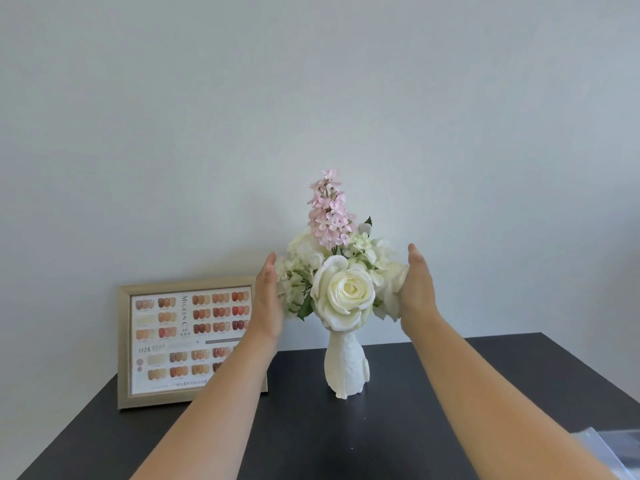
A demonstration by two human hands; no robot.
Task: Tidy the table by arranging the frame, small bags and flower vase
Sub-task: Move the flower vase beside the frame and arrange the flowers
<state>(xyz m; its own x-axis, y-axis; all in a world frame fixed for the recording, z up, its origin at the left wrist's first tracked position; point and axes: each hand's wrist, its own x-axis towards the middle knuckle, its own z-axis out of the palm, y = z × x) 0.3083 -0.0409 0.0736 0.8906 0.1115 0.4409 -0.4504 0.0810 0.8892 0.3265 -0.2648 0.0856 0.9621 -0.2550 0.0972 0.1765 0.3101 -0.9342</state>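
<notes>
A white textured flower vase [346,367] stands upright near the back of the dark table [311,438]. It carries a bouquet [343,289] of white roses, pale hydrangea and a pink spike. My left hand [268,299] is flat against the bouquet's left side, fingers straight. On the right side my right hand [417,285] presses into the white blooms. Both hands cup the flowers and neither touches the vase. A gold frame [188,341] with a nail-colour chart leans on the wall at the left, partly behind my left forearm.
A plain pale wall [311,116] rises directly behind the table. At the bottom right corner lies a clear plastic bag [609,448], cut off by the image edge. The table's right edge runs diagonally toward the back right.
</notes>
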